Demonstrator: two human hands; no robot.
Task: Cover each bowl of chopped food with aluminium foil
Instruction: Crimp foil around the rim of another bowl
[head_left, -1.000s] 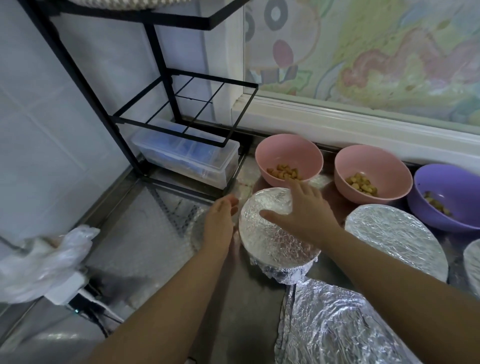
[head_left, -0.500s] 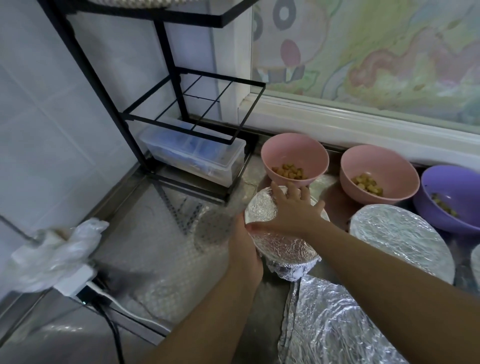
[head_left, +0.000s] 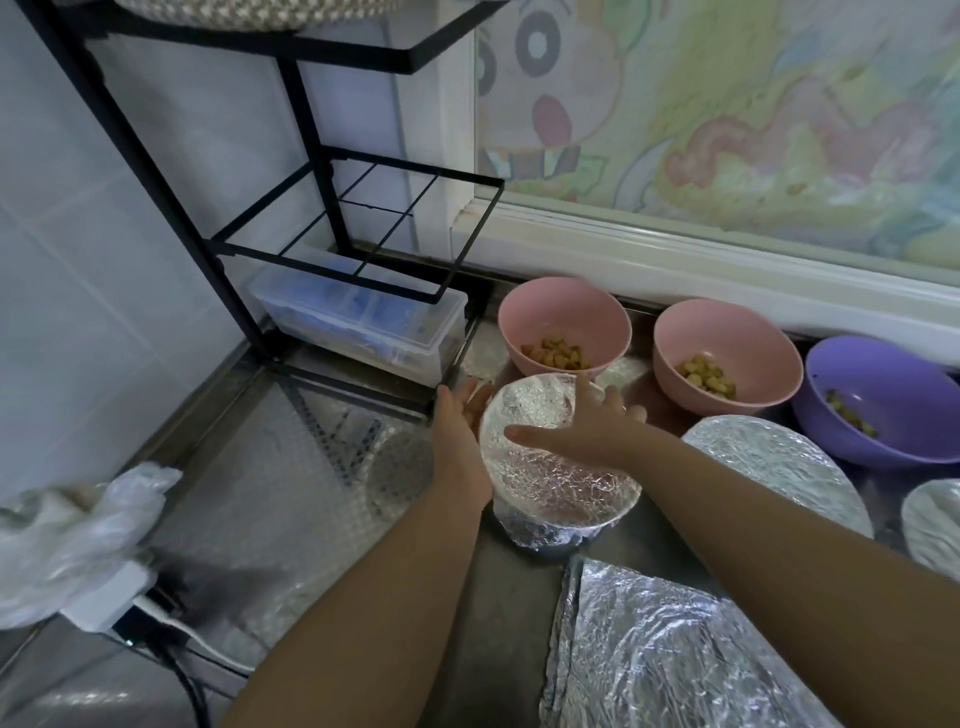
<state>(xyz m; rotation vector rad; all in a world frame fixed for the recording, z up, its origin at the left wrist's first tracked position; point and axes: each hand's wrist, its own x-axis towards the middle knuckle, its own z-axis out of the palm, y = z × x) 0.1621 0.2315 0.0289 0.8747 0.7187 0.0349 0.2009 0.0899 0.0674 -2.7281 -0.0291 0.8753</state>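
A foil-covered bowl (head_left: 550, 467) stands on the bench (head_left: 511, 597) in the middle of the view, its foil pulled over the rim and crumpled down around the sides. The left hand (head_left: 457, 431) lies against the bowl's left side, fingers straight and together. The right hand (head_left: 592, 431) rests flat on the foil top, fingers spread and thumb stretched out to the left.

Just behind stands an uncovered pink bowl (head_left: 561, 312) with a small heap of brown chopped pieces (head_left: 556, 356). To its right a second pink bowl (head_left: 727, 338) holds yellowish pieces (head_left: 706, 376), and a purple bowl (head_left: 893, 384) beside it holds a few greenish bits (head_left: 852, 418); both are open.

In front of those, a second covered bowl (head_left: 769, 467) sits to the right, and the edge of a third covered one (head_left: 935, 525) shows at the frame's border. A loose foil sheet (head_left: 675, 665) lies flat on the bench nearest the person.

At the back left, a clear plastic box (head_left: 363, 332) with bluish contents sits under a black wire rack (head_left: 311, 208).
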